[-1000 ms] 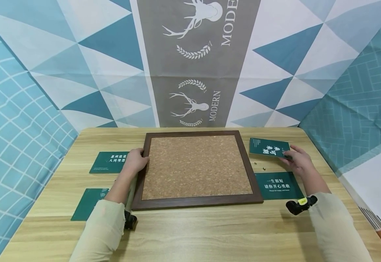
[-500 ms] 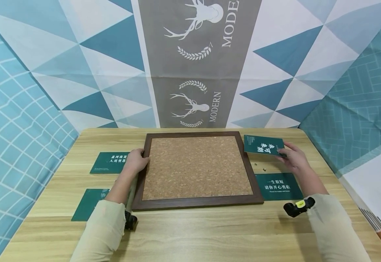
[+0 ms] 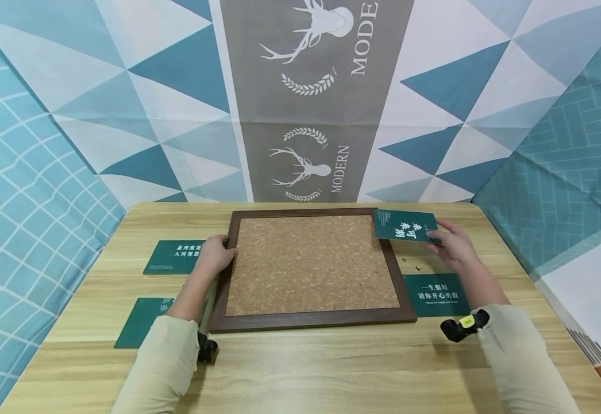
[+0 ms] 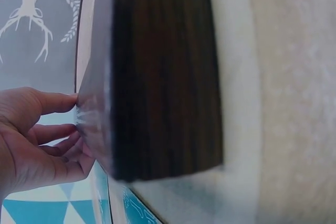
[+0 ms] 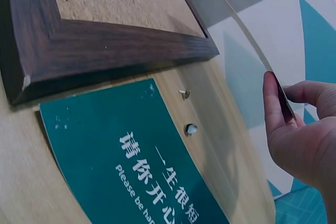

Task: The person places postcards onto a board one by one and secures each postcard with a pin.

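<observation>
A cork board [image 3: 311, 267] in a dark brown wooden frame lies on the table. My left hand [image 3: 215, 255] grips the frame's left side, thumb on one face and fingers at the outer edge. In the left wrist view the frame's dark edge [image 4: 163, 87] fills the middle beside that hand. My right hand [image 3: 454, 246] pinches a green card [image 3: 404, 225] with white lettering by its right end. The card is raised above the table, its left end over the board's upper right corner. In the right wrist view this card [image 5: 252, 38] shows nearly edge-on.
Another green card [image 3: 436, 295] lies right of the board, against its frame. Two small push pins [image 5: 190, 129] sit on the table beside it. On the left lie two more green cards [image 3: 168, 261], partly hidden by the left arm. A patterned backdrop [image 3: 300, 103] stands behind the table.
My right hand has carried the green card leftward and slightly away, from beside the board to over its upper right corner. The left hand keeps its place on the frame.
</observation>
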### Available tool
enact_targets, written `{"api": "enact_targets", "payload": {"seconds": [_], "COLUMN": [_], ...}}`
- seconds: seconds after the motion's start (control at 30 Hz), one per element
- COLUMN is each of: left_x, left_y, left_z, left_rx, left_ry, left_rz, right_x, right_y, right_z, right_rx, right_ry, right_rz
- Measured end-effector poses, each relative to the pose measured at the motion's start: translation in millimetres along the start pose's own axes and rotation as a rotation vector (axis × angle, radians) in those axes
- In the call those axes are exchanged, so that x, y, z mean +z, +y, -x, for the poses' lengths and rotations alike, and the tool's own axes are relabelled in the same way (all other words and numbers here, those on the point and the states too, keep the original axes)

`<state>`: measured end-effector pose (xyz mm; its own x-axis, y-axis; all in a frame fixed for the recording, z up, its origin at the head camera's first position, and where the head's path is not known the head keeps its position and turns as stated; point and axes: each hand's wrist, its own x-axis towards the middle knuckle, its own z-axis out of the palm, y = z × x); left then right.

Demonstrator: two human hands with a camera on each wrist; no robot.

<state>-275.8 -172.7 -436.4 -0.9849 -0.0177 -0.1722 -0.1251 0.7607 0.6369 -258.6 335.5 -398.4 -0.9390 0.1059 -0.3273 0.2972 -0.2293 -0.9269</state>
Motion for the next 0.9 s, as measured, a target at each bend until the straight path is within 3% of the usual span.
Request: {"api": "enact_targets", "payload": {"seconds": [0.9], "left_x": [-0.7], "left_y": [-10.6], "left_z": [-1.7], "left_rx": [-0.007], "left_ry": [-0.020], "left_rz": [0.143], "right_x": [37.5], "right_y": [6.8], "right_z": [-2.4], "right_rx": [-0.061], "right_ry": [-0.101], "right_rz": [0.105]}}
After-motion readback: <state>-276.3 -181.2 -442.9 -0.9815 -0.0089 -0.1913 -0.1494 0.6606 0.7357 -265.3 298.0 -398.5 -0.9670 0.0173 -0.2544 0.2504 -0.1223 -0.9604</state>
